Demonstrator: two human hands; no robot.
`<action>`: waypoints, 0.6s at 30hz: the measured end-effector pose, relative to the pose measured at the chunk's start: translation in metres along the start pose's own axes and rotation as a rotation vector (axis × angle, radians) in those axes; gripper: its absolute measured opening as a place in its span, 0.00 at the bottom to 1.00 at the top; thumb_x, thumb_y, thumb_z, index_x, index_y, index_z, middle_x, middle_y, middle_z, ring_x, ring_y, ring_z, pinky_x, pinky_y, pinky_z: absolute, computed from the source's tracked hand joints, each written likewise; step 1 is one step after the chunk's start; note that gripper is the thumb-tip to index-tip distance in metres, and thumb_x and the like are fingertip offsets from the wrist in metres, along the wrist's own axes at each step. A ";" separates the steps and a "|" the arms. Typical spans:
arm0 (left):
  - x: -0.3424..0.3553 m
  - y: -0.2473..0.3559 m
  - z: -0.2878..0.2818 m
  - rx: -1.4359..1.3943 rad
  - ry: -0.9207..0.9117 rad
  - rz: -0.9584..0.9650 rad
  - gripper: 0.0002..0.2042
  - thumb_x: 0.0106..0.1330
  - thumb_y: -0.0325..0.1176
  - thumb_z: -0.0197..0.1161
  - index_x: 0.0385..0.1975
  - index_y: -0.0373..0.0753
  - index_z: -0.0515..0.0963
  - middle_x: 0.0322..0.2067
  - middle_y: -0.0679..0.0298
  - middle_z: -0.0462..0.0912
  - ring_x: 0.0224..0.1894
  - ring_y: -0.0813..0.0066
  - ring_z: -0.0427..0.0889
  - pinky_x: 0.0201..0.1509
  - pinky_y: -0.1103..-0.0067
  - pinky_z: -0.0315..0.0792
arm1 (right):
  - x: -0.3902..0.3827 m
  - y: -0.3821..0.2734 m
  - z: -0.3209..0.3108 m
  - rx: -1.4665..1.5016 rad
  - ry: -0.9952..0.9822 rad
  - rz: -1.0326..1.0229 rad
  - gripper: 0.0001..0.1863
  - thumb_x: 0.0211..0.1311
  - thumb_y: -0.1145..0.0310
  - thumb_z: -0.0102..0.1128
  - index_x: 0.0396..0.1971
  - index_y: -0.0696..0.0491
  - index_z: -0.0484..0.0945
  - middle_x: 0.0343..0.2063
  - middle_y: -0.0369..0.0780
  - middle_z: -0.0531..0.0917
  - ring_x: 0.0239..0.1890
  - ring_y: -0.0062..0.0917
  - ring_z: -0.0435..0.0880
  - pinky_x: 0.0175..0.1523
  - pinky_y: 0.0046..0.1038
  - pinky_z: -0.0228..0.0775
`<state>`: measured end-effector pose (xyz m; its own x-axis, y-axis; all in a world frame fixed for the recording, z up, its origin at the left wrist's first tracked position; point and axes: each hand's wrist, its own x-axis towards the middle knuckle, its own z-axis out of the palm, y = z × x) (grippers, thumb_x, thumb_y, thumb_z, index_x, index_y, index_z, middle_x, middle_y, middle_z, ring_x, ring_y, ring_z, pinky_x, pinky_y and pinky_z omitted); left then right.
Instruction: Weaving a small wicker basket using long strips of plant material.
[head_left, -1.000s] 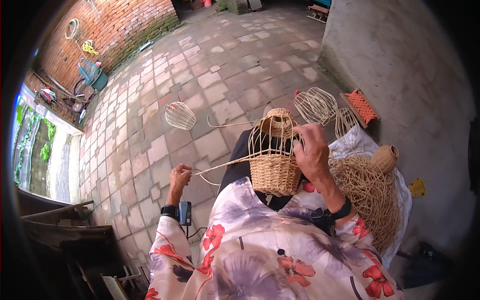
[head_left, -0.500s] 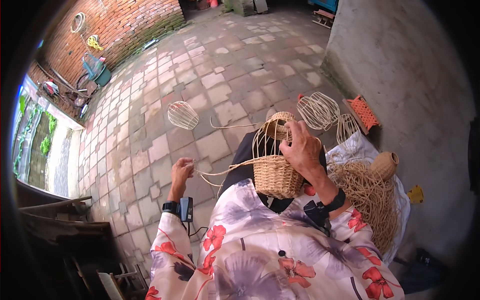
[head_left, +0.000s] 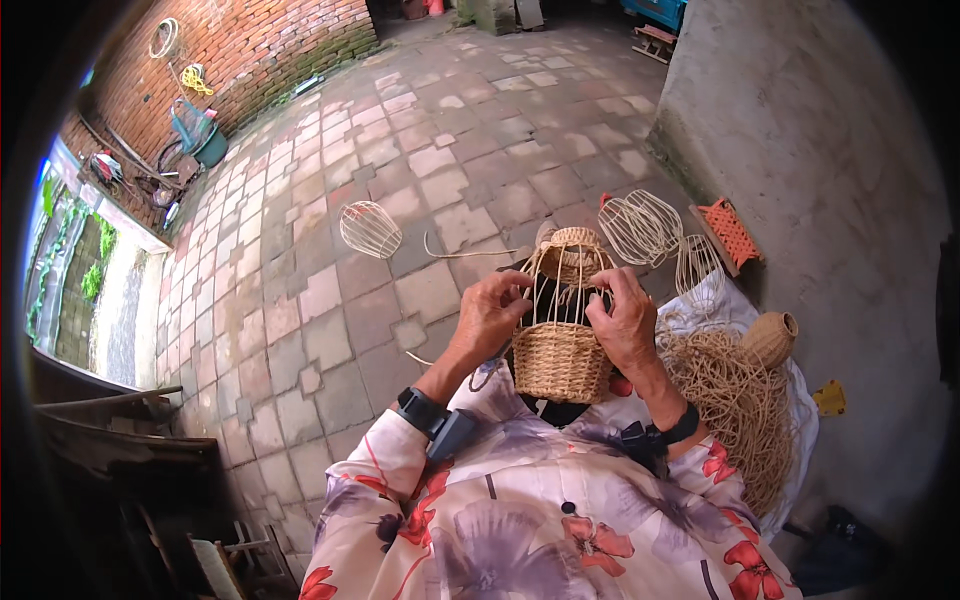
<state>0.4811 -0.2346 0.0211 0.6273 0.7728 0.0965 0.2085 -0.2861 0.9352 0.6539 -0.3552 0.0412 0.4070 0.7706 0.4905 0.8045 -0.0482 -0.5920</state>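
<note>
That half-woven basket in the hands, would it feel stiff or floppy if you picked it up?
The half-woven basket probably feels light, since its upper half is only thin open ribs. The tightly woven lower part looks fairly stiff, while the bare ribs would likely flex where the left hand and right hand grip them.

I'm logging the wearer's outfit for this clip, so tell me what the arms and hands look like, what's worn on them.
Both hands are bare, no gloves. The left hand has a black wristband with a small dark device clipped beside it. The right hand has a thin black band at the wrist. Loose sleeves are pale fabric printed with red and purple-grey flowers, reaching to the wrists.
</note>
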 end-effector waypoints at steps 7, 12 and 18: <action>0.004 0.002 0.009 0.342 0.078 -0.047 0.17 0.53 0.25 0.57 0.45 0.42 0.71 0.23 0.51 0.79 0.28 0.51 0.80 0.36 0.62 0.72 | 0.000 -0.005 -0.001 0.066 0.027 -0.033 0.11 0.46 0.78 0.59 0.32 0.52 0.73 0.30 0.39 0.76 0.28 0.37 0.80 0.32 0.34 0.72; 0.004 0.014 0.010 0.491 0.014 -0.007 0.17 0.58 0.26 0.53 0.49 0.43 0.68 0.24 0.50 0.80 0.31 0.51 0.82 0.35 0.62 0.72 | -0.005 0.009 -0.001 0.246 0.071 0.003 0.11 0.46 0.82 0.57 0.31 0.55 0.71 0.27 0.37 0.73 0.19 0.20 0.72 0.25 0.23 0.65; 0.001 0.028 -0.001 0.219 -0.151 -0.036 0.18 0.60 0.30 0.55 0.51 0.42 0.70 0.23 0.48 0.81 0.27 0.55 0.82 0.34 0.65 0.74 | -0.008 0.021 0.003 0.306 0.082 0.028 0.10 0.47 0.82 0.56 0.31 0.56 0.70 0.27 0.37 0.72 0.17 0.18 0.68 0.25 0.22 0.63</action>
<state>0.4864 -0.2412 0.0479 0.7178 0.6963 -0.0022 0.3798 -0.3889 0.8393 0.6662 -0.3602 0.0232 0.4710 0.7170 0.5139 0.6302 0.1341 -0.7648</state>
